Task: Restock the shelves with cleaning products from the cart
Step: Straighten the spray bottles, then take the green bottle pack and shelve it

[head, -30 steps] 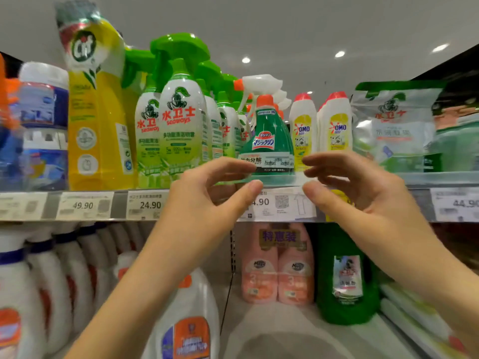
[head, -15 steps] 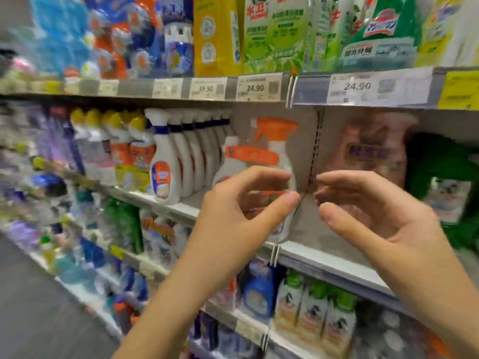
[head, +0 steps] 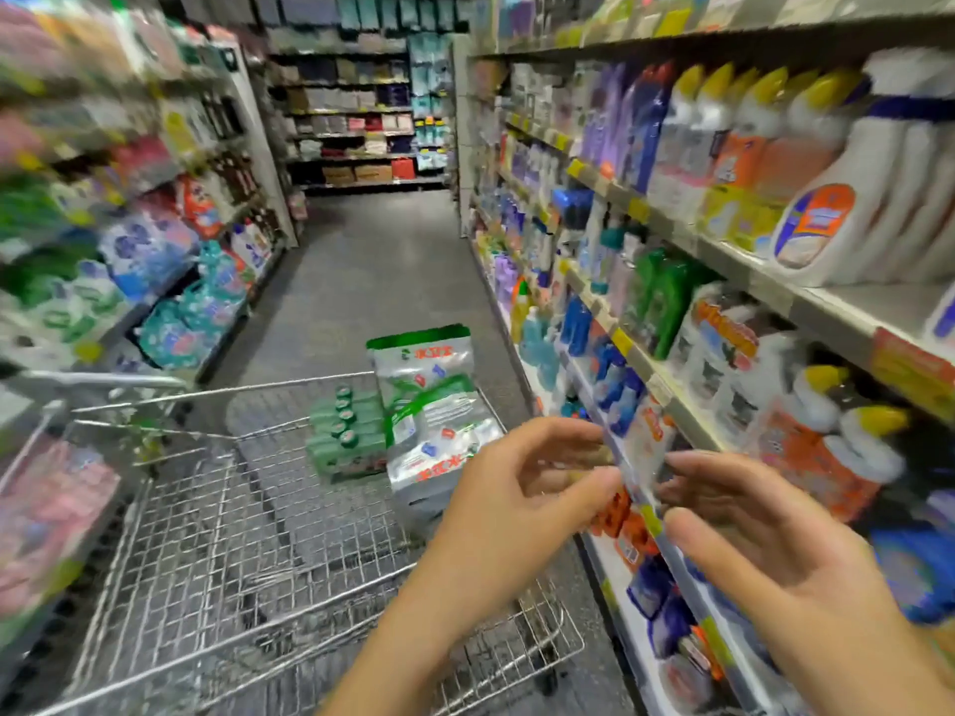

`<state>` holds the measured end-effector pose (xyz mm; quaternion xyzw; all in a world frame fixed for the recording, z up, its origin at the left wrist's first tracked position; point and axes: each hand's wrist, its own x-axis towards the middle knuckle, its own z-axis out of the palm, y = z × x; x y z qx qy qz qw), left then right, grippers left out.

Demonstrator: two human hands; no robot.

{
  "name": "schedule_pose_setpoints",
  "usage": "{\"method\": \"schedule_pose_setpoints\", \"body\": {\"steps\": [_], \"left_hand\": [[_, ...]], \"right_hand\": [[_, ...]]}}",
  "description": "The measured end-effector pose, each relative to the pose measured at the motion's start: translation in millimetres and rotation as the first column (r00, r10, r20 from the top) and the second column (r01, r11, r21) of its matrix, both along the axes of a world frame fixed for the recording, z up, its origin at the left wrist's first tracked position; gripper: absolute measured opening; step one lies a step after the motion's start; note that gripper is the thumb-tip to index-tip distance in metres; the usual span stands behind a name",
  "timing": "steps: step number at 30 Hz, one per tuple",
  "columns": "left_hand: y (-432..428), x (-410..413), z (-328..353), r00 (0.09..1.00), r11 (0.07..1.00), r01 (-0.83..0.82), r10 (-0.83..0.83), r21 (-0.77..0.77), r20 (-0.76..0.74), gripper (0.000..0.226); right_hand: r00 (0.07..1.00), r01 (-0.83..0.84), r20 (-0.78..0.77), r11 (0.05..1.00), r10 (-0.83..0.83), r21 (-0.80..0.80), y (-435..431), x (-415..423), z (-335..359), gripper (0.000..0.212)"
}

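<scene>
A wire shopping cart (head: 217, 550) stands in the aisle at lower left. In its far right corner lean silver-and-green refill pouches (head: 429, 400), with a pack of green-capped bottles (head: 346, 436) beside them. My left hand (head: 517, 514) hovers over the cart's right side, fingers loosely curved, holding nothing. My right hand (head: 765, 550) is raised beside it in front of the shelves (head: 775, 297) on the right, fingers relaxed and empty. Those shelves carry white, orange and blue cleaner bottles (head: 827, 224). The picture is blurred by motion.
More shelving with packaged goods (head: 155, 261) lines the left side of the aisle. The grey floor (head: 372, 266) runs ahead to a cross shelf (head: 356, 121) at the far end. The cart's near basket area holds only wire mesh.
My view has swung left and down from the top shelf with the green spray bottle to the aisle and cart. Both hands stay together in front of me, empty.
</scene>
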<state>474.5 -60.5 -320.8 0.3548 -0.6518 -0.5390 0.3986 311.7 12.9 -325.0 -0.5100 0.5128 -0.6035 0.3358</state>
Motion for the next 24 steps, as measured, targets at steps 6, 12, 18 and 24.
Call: {"method": "schedule_pose_setpoints", "body": {"steps": [6, 12, 18, 24], "left_hand": [[-12.5, 90.9, -25.5, 0.980, 0.974, -0.189, 0.194, 0.128, -0.033, 0.022], [-48.9, 206.1, -52.7, 0.938, 0.915, -0.344, 0.346, 0.210, 0.027, 0.024], [-97.1, 292.6, -85.0, 0.897, 0.861, -0.442, 0.423, 0.251, 0.128, 0.030], [-154.6, 299.3, -119.7, 0.911, 0.885, -0.375, 0.296, 0.275, 0.287, 0.034]], "right_hand": [[0.980, -0.197, 0.032, 0.975, 0.195, 0.100, -46.1, 79.5, -17.2, 0.037], [0.933, -0.357, 0.052, 0.899, 0.356, 0.252, -115.1, 190.3, -45.8, 0.039], [0.896, -0.406, 0.008, 0.813, 0.444, 0.418, -175.8, 254.0, -76.9, 0.048], [0.833, -0.348, -0.164, 0.731, 0.528, 0.587, -247.8, 255.8, -96.8, 0.059]]}}
